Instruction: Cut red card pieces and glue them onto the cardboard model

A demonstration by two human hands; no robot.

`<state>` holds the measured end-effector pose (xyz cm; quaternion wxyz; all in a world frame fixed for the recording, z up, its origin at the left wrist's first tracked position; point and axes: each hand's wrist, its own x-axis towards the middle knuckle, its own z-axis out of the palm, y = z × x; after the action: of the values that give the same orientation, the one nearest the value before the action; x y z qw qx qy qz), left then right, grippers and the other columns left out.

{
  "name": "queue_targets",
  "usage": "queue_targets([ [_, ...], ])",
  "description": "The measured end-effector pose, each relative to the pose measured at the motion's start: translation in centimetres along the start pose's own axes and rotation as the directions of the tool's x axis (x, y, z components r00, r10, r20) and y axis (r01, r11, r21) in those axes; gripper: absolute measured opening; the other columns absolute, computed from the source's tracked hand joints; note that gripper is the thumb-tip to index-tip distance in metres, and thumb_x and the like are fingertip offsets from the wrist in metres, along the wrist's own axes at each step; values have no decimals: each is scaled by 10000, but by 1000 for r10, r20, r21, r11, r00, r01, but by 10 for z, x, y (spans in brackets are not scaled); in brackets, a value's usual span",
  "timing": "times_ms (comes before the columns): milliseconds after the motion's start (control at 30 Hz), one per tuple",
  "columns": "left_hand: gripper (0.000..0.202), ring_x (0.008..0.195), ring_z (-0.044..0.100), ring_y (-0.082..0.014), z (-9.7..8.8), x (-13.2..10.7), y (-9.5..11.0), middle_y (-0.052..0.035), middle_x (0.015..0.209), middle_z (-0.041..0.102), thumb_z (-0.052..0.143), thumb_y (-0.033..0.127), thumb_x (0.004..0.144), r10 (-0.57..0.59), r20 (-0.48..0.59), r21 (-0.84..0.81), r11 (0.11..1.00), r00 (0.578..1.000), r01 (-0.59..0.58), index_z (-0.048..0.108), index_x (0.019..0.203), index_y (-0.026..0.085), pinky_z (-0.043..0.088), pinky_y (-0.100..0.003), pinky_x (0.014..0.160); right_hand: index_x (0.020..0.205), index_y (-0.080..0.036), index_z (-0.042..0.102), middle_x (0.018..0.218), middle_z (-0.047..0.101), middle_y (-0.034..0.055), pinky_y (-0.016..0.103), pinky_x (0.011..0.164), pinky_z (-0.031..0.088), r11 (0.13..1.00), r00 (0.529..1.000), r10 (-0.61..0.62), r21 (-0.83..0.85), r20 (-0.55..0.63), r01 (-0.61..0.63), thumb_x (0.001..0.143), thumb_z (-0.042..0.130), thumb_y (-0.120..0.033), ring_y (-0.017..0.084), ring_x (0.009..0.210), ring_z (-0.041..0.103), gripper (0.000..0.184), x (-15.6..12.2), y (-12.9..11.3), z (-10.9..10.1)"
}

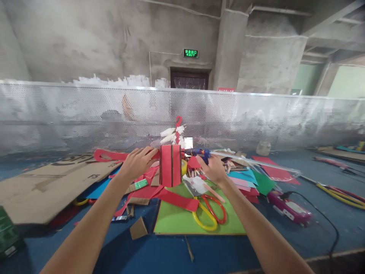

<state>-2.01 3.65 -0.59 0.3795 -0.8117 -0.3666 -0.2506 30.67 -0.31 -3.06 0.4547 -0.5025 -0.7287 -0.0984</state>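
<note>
My left hand (139,163) is closed on a red paper construction (170,167) with dark stripes running down it, held upright above the table. A long red strip (110,155) curls out to the left behind this hand. In my right hand (213,168) is a blue glue gun (203,153), its nozzle pointing left at the construction's edge. A long translucent glue stick (251,160) trails from its back to the right. Below lie scissors (209,213) with red and yellow handles and a loose red strip (179,199), both on a green board (173,220).
Brown cardboard (31,190) covers the left side. Paper scraps and a yellow tape roll (184,166) crowd the middle. A purple device (288,207) with a black cord and more scissors (339,192) lie at right. A perforated metal screen (137,114) stands behind.
</note>
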Motion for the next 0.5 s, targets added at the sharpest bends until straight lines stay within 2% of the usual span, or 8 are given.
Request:
queue_targets([
  [67,302,993,698,-277,0,0,0,-85,1149,716,570,326,992,-1,10,-6,1000,1000,1,609,1275,226,507,-400,863,692,-213,613,638,668,59,303,643,386,999,1000,25,23,-14,-25,980,474,-508,244,657,652,435,-1,1,1],
  [233,297,973,692,-279,2,-1,1,-87,1140,711,548,341,1003,14,42,14,1000,999,-15,614,1262,212,515,-415,870,939,-201,613,811,688,56,286,696,435,991,998,44,132,-53,-37,978,484,-511,236,777,657,339,-4,2,2],
  [500,305,1012,685,-280,1,-1,2,-97,1191,698,525,334,1003,-1,68,-20,1000,998,2,615,1278,237,519,-436,914,958,-185,644,880,688,71,287,734,441,995,998,32,95,-51,-27,990,471,-503,238,840,662,364,-3,-2,3],
])
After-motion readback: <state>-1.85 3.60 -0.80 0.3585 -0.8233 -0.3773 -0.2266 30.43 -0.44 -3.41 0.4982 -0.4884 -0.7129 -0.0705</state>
